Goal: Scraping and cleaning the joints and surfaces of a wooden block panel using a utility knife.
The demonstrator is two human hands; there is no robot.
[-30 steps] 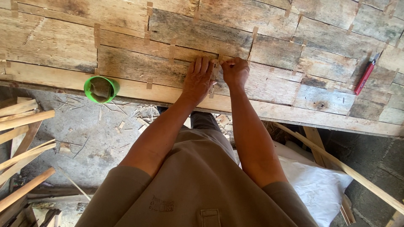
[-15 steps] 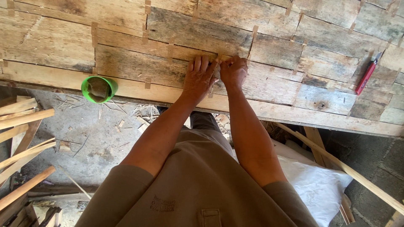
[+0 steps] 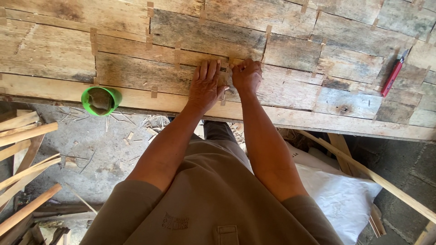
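White plastic sack with dark print on the floor, lower right, under the woven bamboo panel's edge

We stand at the near edge of the table, both hands side by side on its boards near the middle: the left hand lies flat, the right hand just beside it, touching. A cup sits on the table edge, well left of our hands. A utility knife lies far right. Below left, sticks lie on the floor; below right, a sack.
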